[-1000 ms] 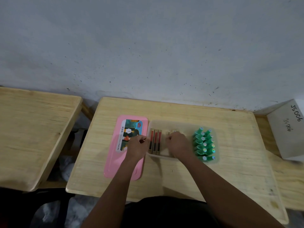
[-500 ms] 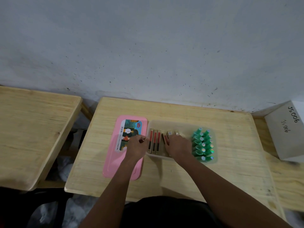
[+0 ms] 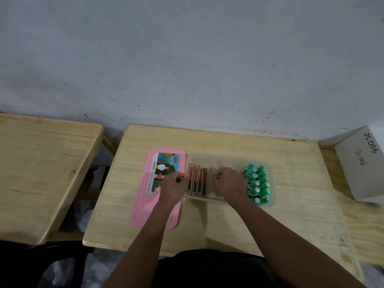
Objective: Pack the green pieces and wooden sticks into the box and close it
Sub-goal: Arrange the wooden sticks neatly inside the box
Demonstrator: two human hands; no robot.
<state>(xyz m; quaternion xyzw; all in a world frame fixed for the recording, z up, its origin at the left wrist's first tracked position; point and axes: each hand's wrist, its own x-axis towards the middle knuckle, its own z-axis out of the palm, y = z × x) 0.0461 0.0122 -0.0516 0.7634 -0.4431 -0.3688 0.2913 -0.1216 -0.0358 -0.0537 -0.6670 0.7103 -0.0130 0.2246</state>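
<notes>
Box (image 3: 207,157): sitting mid-frame, holding green pieces (image 3: 257,181) at right
Left hand (image 3: 173,187): grip curling together at box edge
Right hand (image 3: 228,183): grip pinching wooden sticks (image 3: 197,180)

Two bare forearms reach in from the near edge, with no sleeves, watch, bracelet or rings showing anywhere along them. The left hand (image 3: 173,185) and the right hand (image 3: 228,182) are both uncovered, without gloves. Between the arms, at the near edge, a dark, plain garment (image 3: 207,269) covers the person's torso or lap; its fabric shows no visible pattern or print.
</notes>
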